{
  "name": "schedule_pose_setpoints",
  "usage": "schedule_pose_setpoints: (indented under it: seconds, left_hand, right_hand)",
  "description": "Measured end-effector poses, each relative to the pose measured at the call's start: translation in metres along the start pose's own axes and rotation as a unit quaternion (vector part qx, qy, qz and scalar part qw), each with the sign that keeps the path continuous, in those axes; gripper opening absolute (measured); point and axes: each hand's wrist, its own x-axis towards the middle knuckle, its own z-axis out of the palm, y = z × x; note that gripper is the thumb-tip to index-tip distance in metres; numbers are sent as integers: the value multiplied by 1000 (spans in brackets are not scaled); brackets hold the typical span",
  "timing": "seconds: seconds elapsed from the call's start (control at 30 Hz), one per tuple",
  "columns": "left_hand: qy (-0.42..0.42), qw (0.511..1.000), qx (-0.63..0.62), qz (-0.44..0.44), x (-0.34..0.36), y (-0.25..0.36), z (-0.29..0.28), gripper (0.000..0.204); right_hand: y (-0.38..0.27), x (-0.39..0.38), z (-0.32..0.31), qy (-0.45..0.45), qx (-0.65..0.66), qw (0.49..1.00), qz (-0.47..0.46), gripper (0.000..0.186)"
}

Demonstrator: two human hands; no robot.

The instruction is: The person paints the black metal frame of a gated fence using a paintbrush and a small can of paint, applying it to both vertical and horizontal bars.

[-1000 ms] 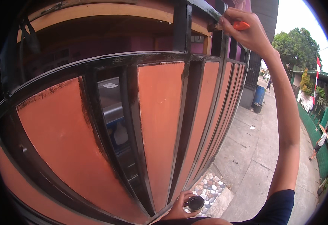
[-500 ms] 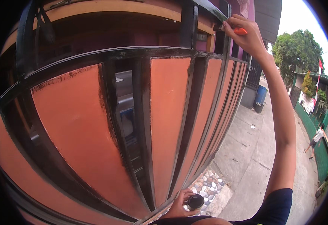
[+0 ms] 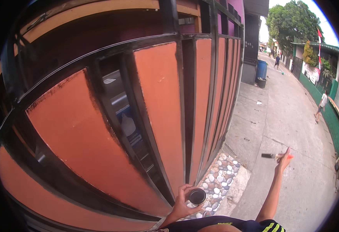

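My left hand [image 3: 181,201] grips a small can of black paint [image 3: 197,197] low at the bottom middle, beside the gate. My right hand [image 3: 281,158] is lowered over the pavement at the right, closed on a paintbrush [image 3: 270,156] with an orange handle and dark bristles pointing left. The metal gate fills the left and middle, with salmon panels [image 3: 156,89] and a black frame [image 3: 90,53]; dark paint marks run along some panel edges.
Pebble paving [image 3: 217,181] borders the gate's foot. A concrete lane [image 3: 278,116] runs away at the right, with blue barrels [image 3: 261,70], a green wall [image 3: 310,87], a person in a white shirt [image 3: 322,101] walking and another person [image 3: 277,61] farther off. A tree [image 3: 289,21] rises behind.
My right hand has come down and outward from the gate's top bar with the brush. The view has shifted, showing more of the lane. The person in white has moved up the lane.
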Motion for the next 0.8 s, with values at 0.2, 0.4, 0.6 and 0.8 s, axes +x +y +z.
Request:
schedule_pose_setpoints:
  seconds: [0.2, 0.4, 0.6, 0.8]
  left_hand:
    - [50, 998, 2, 44, -18, -13, -7, 90]
    - [88, 993, 66, 48, -26, 4, 44, 81]
    - [156, 987, 32, 28, -32, -23, 131, 78]
    - [242, 968, 56, 32, -33, -34, 212, 75]
  right_hand:
    - [313, -164, -221, 124, 131, 884, 432, 54]
    - [327, -205, -151, -79, 12, 913, 399, 25]
    - [285, -141, -88, -304, 59, 922, 234, 10]
    - [263, -69, -181, -367, -204, 903, 95, 17]
